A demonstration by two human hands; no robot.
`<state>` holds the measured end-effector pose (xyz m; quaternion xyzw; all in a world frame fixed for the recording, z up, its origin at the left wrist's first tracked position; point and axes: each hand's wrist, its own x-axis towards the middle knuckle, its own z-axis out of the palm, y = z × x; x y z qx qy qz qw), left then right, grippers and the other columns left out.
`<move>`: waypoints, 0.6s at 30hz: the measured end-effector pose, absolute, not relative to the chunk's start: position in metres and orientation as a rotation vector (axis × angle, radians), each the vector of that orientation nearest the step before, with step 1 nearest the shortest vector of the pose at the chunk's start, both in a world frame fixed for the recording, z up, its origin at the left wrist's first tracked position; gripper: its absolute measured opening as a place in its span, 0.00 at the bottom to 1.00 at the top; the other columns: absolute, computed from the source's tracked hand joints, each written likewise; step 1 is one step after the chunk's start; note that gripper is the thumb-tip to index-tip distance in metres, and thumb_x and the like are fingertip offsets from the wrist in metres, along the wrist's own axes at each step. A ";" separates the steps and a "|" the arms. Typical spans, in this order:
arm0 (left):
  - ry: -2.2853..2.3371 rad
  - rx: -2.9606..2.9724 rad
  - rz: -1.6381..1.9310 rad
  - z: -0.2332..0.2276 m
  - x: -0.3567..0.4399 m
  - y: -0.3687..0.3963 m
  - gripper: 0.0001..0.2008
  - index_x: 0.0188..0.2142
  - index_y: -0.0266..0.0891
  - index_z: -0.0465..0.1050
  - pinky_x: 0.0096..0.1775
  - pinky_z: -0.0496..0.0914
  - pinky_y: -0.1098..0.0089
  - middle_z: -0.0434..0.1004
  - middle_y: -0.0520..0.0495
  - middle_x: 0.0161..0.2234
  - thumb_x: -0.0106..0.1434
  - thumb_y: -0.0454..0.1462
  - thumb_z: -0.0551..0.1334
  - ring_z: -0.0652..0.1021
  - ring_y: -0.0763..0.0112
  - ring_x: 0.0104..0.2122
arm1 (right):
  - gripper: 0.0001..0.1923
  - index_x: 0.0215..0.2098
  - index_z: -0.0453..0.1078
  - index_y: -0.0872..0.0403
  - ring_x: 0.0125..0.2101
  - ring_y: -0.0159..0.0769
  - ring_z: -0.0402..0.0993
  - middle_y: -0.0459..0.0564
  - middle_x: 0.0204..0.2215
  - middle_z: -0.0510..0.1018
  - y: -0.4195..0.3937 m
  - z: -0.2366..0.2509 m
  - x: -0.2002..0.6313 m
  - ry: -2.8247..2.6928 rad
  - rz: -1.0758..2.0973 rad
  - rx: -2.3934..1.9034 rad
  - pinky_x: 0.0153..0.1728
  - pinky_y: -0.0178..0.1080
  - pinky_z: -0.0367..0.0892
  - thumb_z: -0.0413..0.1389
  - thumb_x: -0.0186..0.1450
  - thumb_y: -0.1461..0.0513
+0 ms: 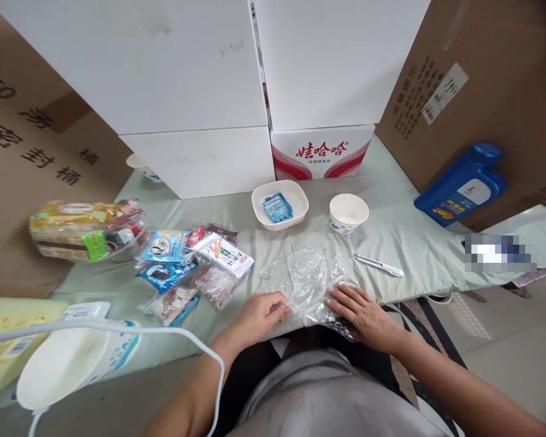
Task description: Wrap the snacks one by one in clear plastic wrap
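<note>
Left hand [259,315] pinches the clear plastic [310,273], right hand [366,317] spread flat on it, the cloth-covered table [391,188] flanked by brown cartons [477,121], white boxes [204,161] behind!

Plastic film [313,270] lay at the front edge of the counter [391,200], between the left hand [260,312] and the right hand [366,315]. Behind it sat a tray [299,212] with a packet [277,208] inside, and behind that a Wahaha water carton [327,152]. A paper bowl [344,226] stood right of the tray; before it lay a pen [377,265]. Snack packets [221,255] lay left, with a food bag [73,227] beyond. A bottle [464,188] stood far right, before a cardboard box [491,115].
</note>
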<state>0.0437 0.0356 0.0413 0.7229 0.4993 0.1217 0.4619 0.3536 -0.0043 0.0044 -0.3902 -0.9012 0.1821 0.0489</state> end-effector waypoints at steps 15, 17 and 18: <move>1.632 1.353 0.852 0.015 0.051 0.057 0.09 0.37 0.40 0.67 0.32 0.68 0.70 0.73 0.55 0.22 0.58 0.41 0.60 0.76 0.70 0.24 | 0.14 0.43 0.69 0.53 0.25 0.36 0.76 0.48 0.30 0.79 0.054 0.015 0.350 -1.400 0.943 -1.579 0.27 0.39 0.72 0.56 0.63 0.53; 1.786 1.398 0.813 0.007 0.052 0.061 0.10 0.39 0.40 0.67 0.33 0.67 0.69 0.75 0.55 0.24 0.57 0.39 0.61 0.76 0.69 0.24 | 0.16 0.47 0.67 0.53 0.20 0.34 0.73 0.46 0.26 0.77 0.064 0.005 0.344 -1.445 0.920 -1.741 0.25 0.38 0.69 0.54 0.62 0.57; 1.838 1.442 0.772 0.004 0.052 0.062 0.11 0.41 0.40 0.68 0.34 0.67 0.69 0.76 0.55 0.24 0.57 0.38 0.62 0.77 0.69 0.25 | 0.17 0.49 0.66 0.53 0.21 0.34 0.73 0.46 0.26 0.77 0.066 0.001 0.343 -1.519 0.852 -1.801 0.26 0.38 0.68 0.54 0.62 0.59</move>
